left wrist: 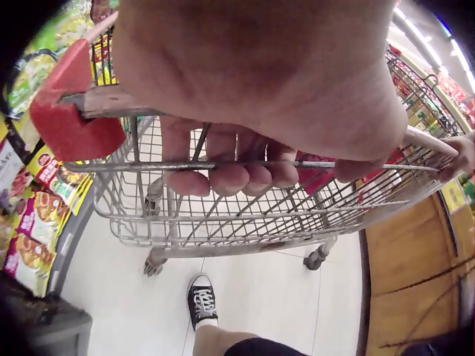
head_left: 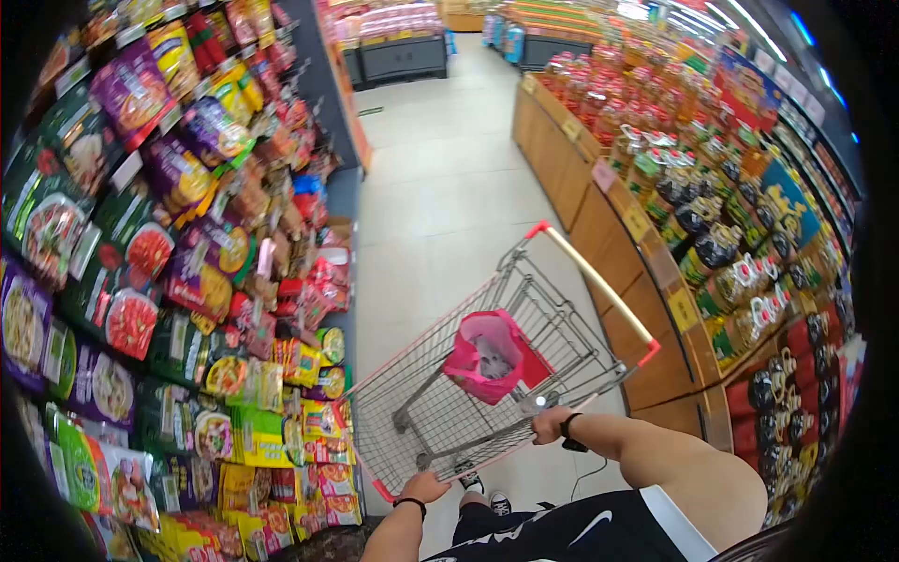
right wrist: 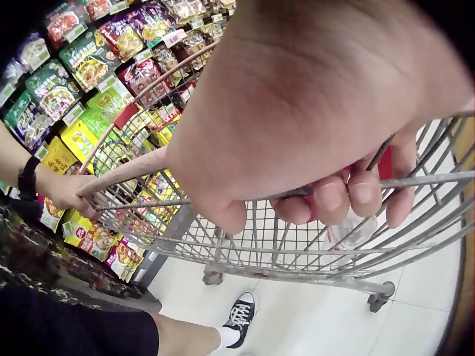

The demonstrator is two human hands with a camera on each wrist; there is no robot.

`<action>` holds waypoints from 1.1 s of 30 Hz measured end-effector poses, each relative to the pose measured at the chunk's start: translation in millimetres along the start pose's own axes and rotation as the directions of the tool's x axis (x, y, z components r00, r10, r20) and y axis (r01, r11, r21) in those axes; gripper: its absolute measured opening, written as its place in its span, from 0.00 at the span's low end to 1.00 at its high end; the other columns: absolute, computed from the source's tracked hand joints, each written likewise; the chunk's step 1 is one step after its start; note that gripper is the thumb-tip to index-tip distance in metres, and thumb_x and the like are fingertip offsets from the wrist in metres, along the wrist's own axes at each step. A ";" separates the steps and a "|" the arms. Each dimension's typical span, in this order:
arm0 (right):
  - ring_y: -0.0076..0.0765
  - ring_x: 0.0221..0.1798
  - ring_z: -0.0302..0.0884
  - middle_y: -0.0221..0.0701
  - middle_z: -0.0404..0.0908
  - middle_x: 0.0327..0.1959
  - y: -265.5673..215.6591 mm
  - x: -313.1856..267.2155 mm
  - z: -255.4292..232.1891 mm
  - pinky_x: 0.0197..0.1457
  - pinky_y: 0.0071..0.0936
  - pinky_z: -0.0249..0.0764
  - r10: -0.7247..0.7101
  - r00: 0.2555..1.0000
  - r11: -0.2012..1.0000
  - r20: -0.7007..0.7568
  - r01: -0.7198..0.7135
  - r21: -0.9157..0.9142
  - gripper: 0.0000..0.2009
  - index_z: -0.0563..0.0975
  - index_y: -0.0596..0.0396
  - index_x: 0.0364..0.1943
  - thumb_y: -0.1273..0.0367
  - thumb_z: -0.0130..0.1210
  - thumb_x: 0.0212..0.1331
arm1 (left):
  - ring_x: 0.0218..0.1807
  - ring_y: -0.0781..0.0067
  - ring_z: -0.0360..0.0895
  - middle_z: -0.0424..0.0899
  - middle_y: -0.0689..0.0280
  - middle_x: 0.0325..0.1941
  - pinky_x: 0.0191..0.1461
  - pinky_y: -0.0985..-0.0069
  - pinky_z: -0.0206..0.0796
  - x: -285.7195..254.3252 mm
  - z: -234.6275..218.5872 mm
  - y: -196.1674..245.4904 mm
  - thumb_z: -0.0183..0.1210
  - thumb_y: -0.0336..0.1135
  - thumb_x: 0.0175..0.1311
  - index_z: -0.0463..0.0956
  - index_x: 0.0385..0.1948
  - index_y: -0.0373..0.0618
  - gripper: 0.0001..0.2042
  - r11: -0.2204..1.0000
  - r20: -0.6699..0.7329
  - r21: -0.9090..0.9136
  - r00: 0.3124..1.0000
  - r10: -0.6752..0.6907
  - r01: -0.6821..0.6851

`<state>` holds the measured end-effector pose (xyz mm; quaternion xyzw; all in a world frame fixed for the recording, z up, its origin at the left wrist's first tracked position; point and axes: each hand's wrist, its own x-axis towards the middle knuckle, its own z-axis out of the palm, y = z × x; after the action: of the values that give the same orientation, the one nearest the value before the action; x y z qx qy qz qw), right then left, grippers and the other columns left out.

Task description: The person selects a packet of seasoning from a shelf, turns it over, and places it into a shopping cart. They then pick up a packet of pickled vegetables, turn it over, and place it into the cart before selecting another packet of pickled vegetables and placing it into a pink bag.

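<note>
Shopping cart [head_left: 418, 397] stands on pale supermarket tiles [head_left: 421, 201].

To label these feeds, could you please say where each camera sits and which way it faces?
On the head: facing forward and down at the cart; left hand, right hand and shoes show.
On the left wrist: facing down at that hand, cart and floor; a leg shows.
On the right wrist: facing that hand, cart and packets; a leg shows.
Both wrist views show the cart and both hands.
</note>
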<state>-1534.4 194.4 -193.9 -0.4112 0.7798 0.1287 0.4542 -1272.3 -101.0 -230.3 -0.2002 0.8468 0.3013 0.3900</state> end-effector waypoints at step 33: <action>0.45 0.36 0.85 0.35 0.87 0.31 15.6 36.8 -37.4 0.44 0.37 0.82 0.176 0.935 0.962 -0.309 -0.096 0.257 0.09 0.86 0.47 0.23 0.61 0.63 0.39 | 0.50 0.33 0.76 0.82 0.38 0.44 0.54 0.49 0.67 112.4 -9.0 -4.4 0.49 0.61 0.67 0.82 0.44 0.37 0.31 0.931 -0.019 0.259 0.962 0.273 -0.259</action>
<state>-1577.9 163.5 -205.9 -0.3142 0.8811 -0.0046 0.3535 -1343.8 -122.0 -315.0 -0.0403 0.9079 0.2350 0.3449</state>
